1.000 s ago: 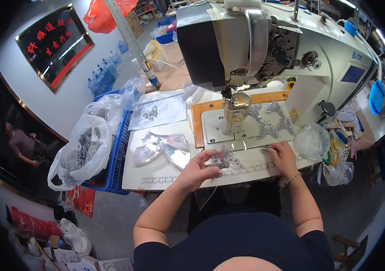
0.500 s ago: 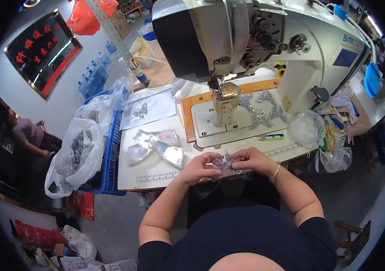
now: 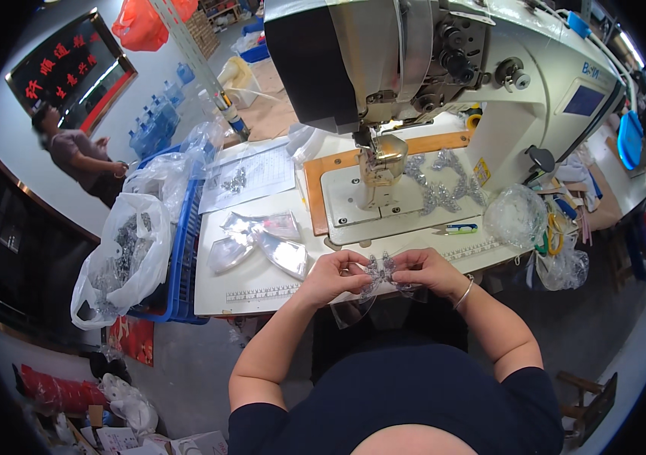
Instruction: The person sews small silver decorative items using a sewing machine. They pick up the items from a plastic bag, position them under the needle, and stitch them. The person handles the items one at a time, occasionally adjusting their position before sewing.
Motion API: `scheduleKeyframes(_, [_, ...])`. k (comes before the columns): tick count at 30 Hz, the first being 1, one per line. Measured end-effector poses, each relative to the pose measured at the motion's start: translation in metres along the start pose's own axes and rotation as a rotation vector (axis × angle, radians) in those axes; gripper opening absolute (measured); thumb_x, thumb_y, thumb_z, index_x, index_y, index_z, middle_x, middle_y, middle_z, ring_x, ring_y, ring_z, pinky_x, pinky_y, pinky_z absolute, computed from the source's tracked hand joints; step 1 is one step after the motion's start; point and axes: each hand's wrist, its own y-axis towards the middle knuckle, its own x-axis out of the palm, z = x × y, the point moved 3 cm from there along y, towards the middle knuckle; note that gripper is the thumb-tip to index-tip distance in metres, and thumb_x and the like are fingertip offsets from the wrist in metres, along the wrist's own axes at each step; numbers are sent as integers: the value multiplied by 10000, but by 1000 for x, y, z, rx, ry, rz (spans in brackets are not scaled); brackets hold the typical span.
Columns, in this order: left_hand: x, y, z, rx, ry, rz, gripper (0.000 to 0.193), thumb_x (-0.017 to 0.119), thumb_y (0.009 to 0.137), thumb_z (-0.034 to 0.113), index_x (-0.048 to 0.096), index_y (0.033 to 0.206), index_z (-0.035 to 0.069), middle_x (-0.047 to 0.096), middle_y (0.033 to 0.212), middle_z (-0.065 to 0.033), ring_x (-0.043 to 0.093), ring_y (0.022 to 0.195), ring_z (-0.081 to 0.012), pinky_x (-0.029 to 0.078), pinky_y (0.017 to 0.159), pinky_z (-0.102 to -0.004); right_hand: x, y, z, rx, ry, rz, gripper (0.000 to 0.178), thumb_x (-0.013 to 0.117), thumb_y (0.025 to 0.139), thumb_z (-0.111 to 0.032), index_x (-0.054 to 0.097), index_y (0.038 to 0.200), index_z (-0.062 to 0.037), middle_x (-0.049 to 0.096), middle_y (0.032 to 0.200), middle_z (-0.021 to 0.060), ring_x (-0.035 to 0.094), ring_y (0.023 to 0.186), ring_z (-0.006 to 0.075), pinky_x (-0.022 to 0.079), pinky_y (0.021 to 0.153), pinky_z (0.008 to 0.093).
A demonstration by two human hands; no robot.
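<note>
At the front edge of the table, a silvery, glittery butterfly-shaped piece point(image 3: 380, 273) is stretched between my two hands. My left hand point(image 3: 336, 278) pinches its left side between thumb and fingers. On the other side, my right hand point(image 3: 431, 274), with a bracelet at the wrist, grips the right part. A strip of clear plastic film point(image 3: 353, 311) hangs below the piece; whether it is joined to it I cannot tell. Beyond my hands stands a sewing machine point(image 3: 384, 163). Similar glittery pieces point(image 3: 437, 193) lie on its bed, right of the needle.
Clear plastic cut-outs point(image 3: 281, 250) lie on the left of the table. Behind them a paper sheet point(image 3: 262, 178) bears small silvery pieces. Thread snips point(image 3: 459, 229) and a plastic bag point(image 3: 516, 216) are at the right. A blue crate point(image 3: 186, 250) adjoins the left edge. Another person point(image 3: 84, 155) stands far left.
The glittery piece now shows more upright and spread between my fingers, and the film below hangs more visibly. The other person has come further into view, standing nearer the wall sign.
</note>
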Motion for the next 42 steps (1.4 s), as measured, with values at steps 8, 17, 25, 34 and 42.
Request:
scheduleKeyframes(8, [-3, 0, -1, 10, 23, 21, 295, 720, 752, 22, 582, 1005, -45, 630, 741, -65, 609, 623, -102, 519, 574, -219, 2, 2, -4, -18, -28, -12, 345, 715, 773, -88, 612, 1077, 36, 653, 878, 51, 601, 773, 89, 483, 701, 217])
scheduleKeyframes(17, [1, -3, 4, 25, -34, -49, 384, 730, 741, 14, 556, 1080, -32, 625, 827, -71, 630, 698, -109, 520, 615, -218, 1, 1, -15, -32, -91, 14, 310, 717, 766, -69, 625, 1044, 33, 654, 837, 34, 599, 750, 80, 478, 690, 215])
scheduleKeyframes(25, [-6, -6, 5, 130, 68, 58, 467, 748, 716, 8, 525, 1126, -27, 608, 948, -82, 608, 906, -160, 506, 809, -287, -1, 7, -26, -144, -269, 43, 321, 745, 739, -104, 653, 1037, -30, 676, 868, 32, 611, 776, 94, 470, 741, 247])
scheduleKeyframes(34, [31, -43, -7, 46, -1144, -264, 555, 549, 901, 402, 416, 1303, 43, 467, 1314, -118, 444, 1231, -241, 394, 997, -413, 38, -30, -73, -1732, -1627, 319, 232, 613, 803, -288, 640, 1031, -321, 616, 1107, -94, 557, 1036, 114, 292, 975, 457])
scheduleKeyframes(42, [16, -18, -18, 454, -745, 150, 356, 462, 935, 66, 477, 1280, 149, 525, 1262, -91, 519, 1162, -268, 459, 950, -488, -1, -14, -78, -1081, -1462, 626, 424, 683, 709, -41, 620, 1114, -151, 521, 1270, 86, 426, 1223, 272, 305, 1013, 460])
